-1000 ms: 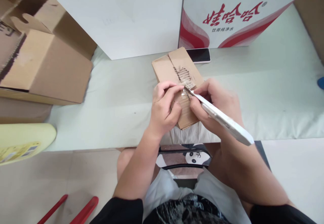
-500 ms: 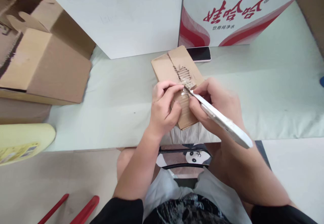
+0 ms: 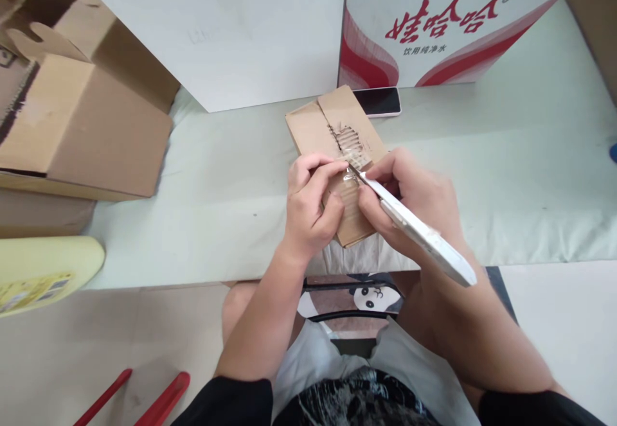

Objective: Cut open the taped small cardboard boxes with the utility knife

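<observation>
A small flat cardboard box [image 3: 359,114] lies aslant on the cloth-covered surface, its top torn to ridged corrugation in the middle. Clear tape [image 3: 355,156] sticks to it beside the torn patch. My left hand [image 3: 313,201] is closed on the box's left side, fingers curled, with the index fingertip at the tape. In my right hand [image 3: 414,195] is a white utility knife [image 3: 424,236], its handle pointing back toward my wrist. The dark blade meets the tape right by my left fingertips. Both hands partly hide the box's near half.
Behind the box lies a phone [image 3: 380,101], against a white carton [image 3: 434,34] with red lettering. Another white carton [image 3: 216,34] stands beside it. Brown cardboard boxes [image 3: 110,130] and a yellow bottle [image 3: 53,262] are at the left. Red bars [image 3: 164,400] show below.
The whole view has shifted very slightly. Hands, knife and box keep nearly the same places relative to each other.
</observation>
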Demonstrator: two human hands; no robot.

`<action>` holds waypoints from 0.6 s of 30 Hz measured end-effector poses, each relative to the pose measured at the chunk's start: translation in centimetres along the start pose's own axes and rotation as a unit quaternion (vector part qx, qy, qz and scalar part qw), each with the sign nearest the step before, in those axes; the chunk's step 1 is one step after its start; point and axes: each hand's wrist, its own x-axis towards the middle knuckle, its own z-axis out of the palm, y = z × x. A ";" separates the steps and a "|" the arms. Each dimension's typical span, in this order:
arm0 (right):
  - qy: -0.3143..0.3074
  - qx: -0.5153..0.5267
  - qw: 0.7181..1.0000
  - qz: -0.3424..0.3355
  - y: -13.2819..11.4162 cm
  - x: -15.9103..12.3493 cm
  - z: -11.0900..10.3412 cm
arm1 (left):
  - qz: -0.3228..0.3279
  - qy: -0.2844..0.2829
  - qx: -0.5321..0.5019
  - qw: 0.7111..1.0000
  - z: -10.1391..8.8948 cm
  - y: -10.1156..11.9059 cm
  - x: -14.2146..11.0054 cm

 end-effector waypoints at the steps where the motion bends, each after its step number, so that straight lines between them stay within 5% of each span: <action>1: 0.001 0.000 1.000 0.000 0.0 0.0 0.0 | 0.001 0.002 -0.002 1.000 0.0 0.0 0.0; 18: 0.006 0.009 1.000 0.005 -0.2 -0.1 -0.2 | 0.009 0.017 -0.007 1.000 0.2 -0.2 0.0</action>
